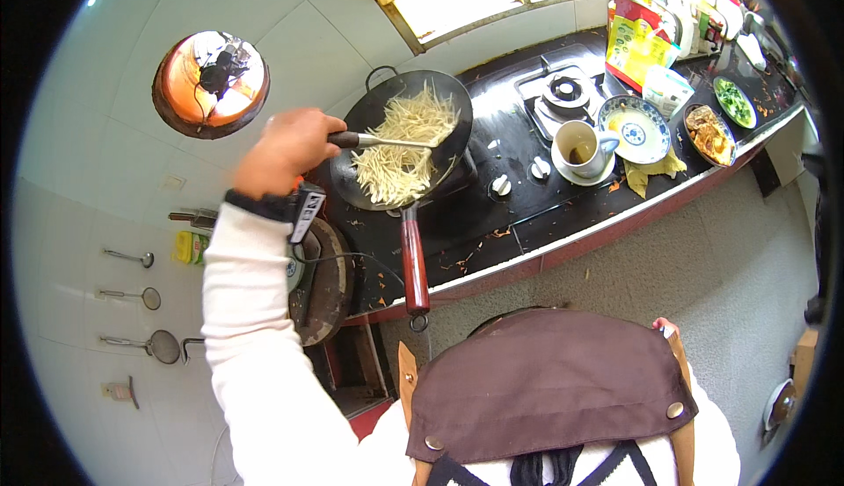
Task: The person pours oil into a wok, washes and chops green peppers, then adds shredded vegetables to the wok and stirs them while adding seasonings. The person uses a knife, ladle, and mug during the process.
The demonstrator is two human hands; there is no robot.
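Observation:
My left hand grips the dark handle of a metal spatula over a black wok. The spatula's far end lies among pale shredded strips, probably potato, which are heaped in two mounds. The wok rests on the left side of a gas hob, with its red-brown handle pointing towards me. A wrist strap with a small device is on my left wrist. Only a few fingers of my right hand show beside my brown apron, far from the wok; whether they hold anything is hidden.
Right of the wok are a free burner, a mug on a saucer, a blue-patterned bowl, a dish of fried food and chopped greens. Seasoning packets stand behind. A round chopping board is on the left.

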